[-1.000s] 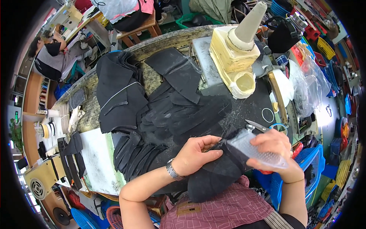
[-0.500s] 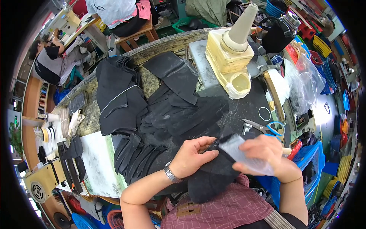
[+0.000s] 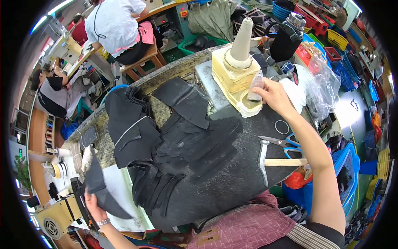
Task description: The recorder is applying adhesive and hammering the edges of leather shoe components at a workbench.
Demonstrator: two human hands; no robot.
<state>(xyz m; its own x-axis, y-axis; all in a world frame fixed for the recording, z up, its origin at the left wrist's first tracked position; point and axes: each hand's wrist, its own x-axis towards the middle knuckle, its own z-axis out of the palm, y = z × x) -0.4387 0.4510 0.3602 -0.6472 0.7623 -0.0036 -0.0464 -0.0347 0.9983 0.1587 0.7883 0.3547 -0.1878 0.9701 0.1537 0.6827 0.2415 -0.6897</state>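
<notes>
My left hand, a metal watch at its wrist, is out at the left edge of the table. It holds a dark, pointed cut piece of material, which lies partly over a white board. My right hand reaches forward and pinches a flat, see-through plastic piece. That piece stands upright with its lower end in a pale, crusted cup on the foot of a cream glue pot with a tall cone top. Stacks of black cut pieces and loose fanned ones lie between my hands.
A hammer and blue-handled scissors lie at the right, near a white ring. Behind the pot stands a black bottle. A blue basket is beyond my right arm. Other people sit at benches further off.
My left hand has carried the dark piece from in front of me to the far left. My right hand has moved forward with the plastic piece to the cup, uncovering the hammer.
</notes>
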